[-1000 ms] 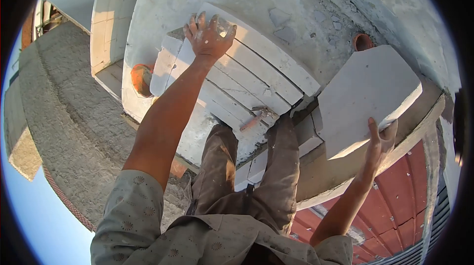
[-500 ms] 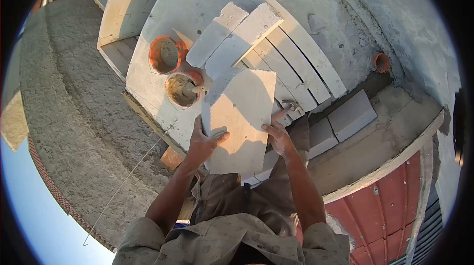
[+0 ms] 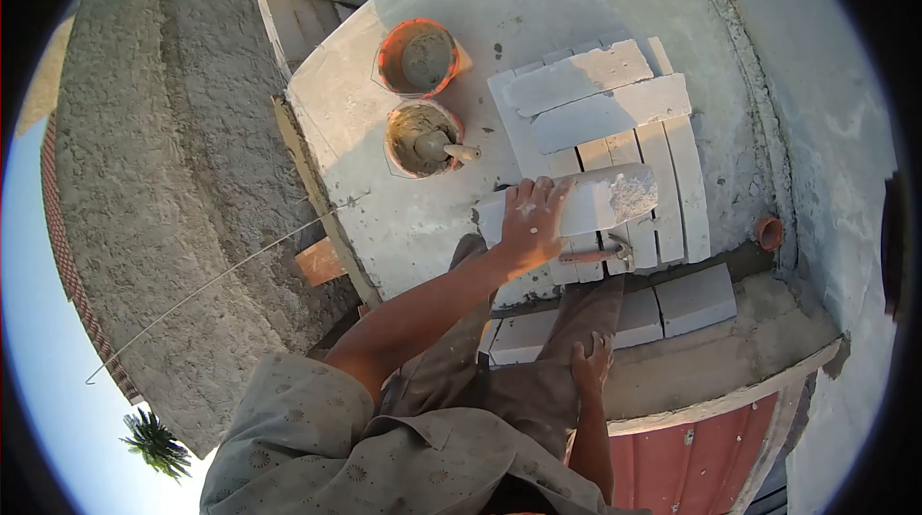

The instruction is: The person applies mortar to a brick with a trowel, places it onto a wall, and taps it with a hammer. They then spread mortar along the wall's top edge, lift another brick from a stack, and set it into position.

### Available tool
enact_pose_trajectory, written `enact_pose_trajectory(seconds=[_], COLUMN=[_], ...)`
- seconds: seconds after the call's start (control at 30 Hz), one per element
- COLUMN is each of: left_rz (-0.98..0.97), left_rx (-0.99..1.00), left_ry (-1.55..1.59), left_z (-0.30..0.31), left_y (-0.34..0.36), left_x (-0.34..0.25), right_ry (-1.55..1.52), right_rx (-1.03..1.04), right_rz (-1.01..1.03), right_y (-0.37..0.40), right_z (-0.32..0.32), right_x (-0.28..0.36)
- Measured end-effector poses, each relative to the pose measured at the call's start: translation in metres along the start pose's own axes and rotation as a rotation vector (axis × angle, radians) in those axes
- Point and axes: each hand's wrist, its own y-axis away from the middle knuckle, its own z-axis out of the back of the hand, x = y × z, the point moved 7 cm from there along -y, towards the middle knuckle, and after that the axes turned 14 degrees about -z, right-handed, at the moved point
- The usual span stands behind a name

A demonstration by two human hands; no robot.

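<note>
My left hand (image 3: 536, 222) is closed over the upper edge of a pale concrete block (image 3: 591, 203). The block stands on its narrow side, its rough, chipped end facing right. My right hand (image 3: 592, 361) rests on my trouser leg (image 3: 576, 323) near the knee, fingers laid over the cloth and holding nothing. Just beyond that knee lies a claw hammer (image 3: 600, 255) on the flat blocks. Left of the held block, a trowel (image 3: 462, 152) leans in an orange bucket (image 3: 393, 145) of mortar.
A second orange bucket (image 3: 389, 54) with grey mix stands behind the first. More pale blocks (image 3: 619, 112) lie stacked beyond the held one. A row of set blocks (image 3: 696, 302) runs along the ledge below me. A short orange pipe (image 3: 768, 233) sticks up at right.
The block has gone from a two-handed hold in front of me to standing on edge farther out. My right hand has left it for my leg. The view has shifted.
</note>
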Motion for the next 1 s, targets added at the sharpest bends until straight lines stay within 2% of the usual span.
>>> enact_pose_trajectory(seconds=[0.1,0.17,0.23,0.33,0.4,0.47,0.53,0.57,0.6,0.67,0.73,0.8,0.9,1.0], left_rz=[-0.011,0.020,0.060,0.041,0.045,0.306,0.726,0.844,0.957,0.923,0.979,1.025,1.062,1.091], left_rx=[-0.073,-0.067,-0.070,-0.105,-0.186,-0.274,-0.258,0.018,0.303,0.373,0.406,0.418,0.374,0.325], left_ry=[-0.034,0.024,0.026,0.103,0.112,0.236,0.356,0.363,0.374,0.473,0.485,0.505,0.557,0.597], left_z=[-0.063,-0.096,-0.105,-0.082,-0.051,-0.045,-0.048,-0.062,-0.073,-0.081,-0.078,-0.073,-0.065,-0.068], left_y=[-0.014,-0.024,-0.036,-0.019,0.015,0.082,0.174,0.212,0.253,0.294,0.292,0.292,0.295,0.309], left_x=[0.012,0.024,0.025,0.031,0.034,0.074,0.112,0.115,0.109,0.087,0.102,0.115,0.133,0.140], right_ry=[0.109,0.148,0.205,0.391,0.074,-0.041,-0.170,-0.297,-0.257,0.033,0.409,0.616,0.757,0.741], right_rx=[0.049,0.068,0.046,-0.119,0.149,0.261,0.272,0.256,0.136,-0.092,-0.229,-0.365,0.287,0.199], right_rz=[-0.166,-0.178,-0.171,0.284,0.481,0.546,0.663,0.728,0.815,0.925,0.821,0.792,0.581,0.690], right_y=[-0.003,-0.011,-0.015,-0.002,0.001,0.034,0.049,0.044,0.034,0.000,-0.051,-0.089,-0.134,-0.104], right_z=[0.011,0.016,0.021,0.021,-0.006,0.006,0.004,-0.011,-0.033,-0.085,-0.136,-0.179,-0.231,-0.222], right_x=[0.015,0.020,0.017,0.052,0.097,0.205,0.306,0.347,0.388,0.461,0.509,0.529,0.543,0.541])
